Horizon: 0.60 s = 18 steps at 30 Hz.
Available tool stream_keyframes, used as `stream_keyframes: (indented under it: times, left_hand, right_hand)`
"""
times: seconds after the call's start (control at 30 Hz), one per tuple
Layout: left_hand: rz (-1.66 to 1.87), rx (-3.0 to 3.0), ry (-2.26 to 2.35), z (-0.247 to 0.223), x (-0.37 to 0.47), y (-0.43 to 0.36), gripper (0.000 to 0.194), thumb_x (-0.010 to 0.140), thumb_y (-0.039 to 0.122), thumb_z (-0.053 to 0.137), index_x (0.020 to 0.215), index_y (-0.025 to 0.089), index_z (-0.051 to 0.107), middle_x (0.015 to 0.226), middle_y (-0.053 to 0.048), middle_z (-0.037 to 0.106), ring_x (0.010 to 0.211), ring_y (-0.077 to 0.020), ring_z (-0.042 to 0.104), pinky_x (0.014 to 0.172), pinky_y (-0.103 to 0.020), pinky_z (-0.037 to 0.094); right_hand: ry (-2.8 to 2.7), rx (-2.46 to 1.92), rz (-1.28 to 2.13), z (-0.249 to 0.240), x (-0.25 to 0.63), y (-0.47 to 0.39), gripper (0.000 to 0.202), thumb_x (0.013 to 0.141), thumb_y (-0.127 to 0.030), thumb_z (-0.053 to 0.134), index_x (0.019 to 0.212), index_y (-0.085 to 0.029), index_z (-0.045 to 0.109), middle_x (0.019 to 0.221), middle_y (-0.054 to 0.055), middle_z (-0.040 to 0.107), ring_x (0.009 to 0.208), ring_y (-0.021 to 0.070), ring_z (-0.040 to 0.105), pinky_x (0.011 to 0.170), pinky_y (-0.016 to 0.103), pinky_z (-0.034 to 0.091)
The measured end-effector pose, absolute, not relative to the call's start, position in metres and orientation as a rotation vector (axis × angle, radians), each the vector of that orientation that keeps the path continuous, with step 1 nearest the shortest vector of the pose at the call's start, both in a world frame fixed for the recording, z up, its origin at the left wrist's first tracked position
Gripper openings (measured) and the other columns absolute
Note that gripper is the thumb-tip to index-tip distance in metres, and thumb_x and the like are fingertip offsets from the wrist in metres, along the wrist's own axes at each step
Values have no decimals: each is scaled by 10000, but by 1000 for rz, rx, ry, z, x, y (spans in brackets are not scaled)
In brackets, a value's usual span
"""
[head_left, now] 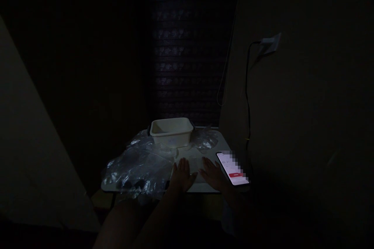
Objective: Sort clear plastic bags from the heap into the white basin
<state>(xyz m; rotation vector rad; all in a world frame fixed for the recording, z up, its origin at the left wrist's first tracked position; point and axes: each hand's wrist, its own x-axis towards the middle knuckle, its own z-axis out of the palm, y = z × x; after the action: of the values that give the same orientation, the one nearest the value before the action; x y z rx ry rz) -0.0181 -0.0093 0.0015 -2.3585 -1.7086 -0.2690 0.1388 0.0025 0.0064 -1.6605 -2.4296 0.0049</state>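
While the left hand and right hand rest fingers outstretched, gripping nothing visible, a clear plastic piece lies apparently flattened between them, lower centre of the frame (dimness hides its edges), with the crumpled plastic at lower left unsmoothed.

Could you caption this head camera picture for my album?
Dim room: left hand and right hand spread over a table, with clear plastic, a white tub and a glowing phone nearby.
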Motion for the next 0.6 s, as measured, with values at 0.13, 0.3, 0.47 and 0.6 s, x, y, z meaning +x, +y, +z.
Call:
stream_keyframes:
  times: [0.13,0.3,0.47,0.6]
  left_hand:
    - [-274,-2391,-1702,4,-20,-10,562,748,455,89,1165,107,234,1225,-116,213,1121,-226,117,856,-419,154]
    - [-370,-2416,-1604,6,-23,-12,511,751,439,151,1162,147,233,1222,-96,229,1117,-219,132,856,-419,158]
    - [-511,-2463,-1449,13,-23,-19,397,747,346,261,1108,187,303,1151,-76,345,1064,-205,240,860,-425,142]
    - [-367,-2633,-1218,27,-17,-26,233,707,222,341,912,179,442,934,-48,485,892,-167,391,820,-369,225]
  right_hand:
    - [-2391,-1675,45,8,139,2,569,740,-443,110,1193,-101,141,1242,68,173,1128,140,125,900,364,96]
    - [-2288,-1697,110,9,143,5,581,740,-435,132,1203,-93,58,1254,62,128,1133,127,92,894,326,154]
    - [-2236,-1661,151,7,146,10,562,744,-415,158,1200,-93,101,1243,75,177,1124,123,136,893,283,183]
    - [-2168,-1706,184,4,145,15,557,739,-416,187,1181,-77,183,1216,99,248,1109,142,192,895,279,197]
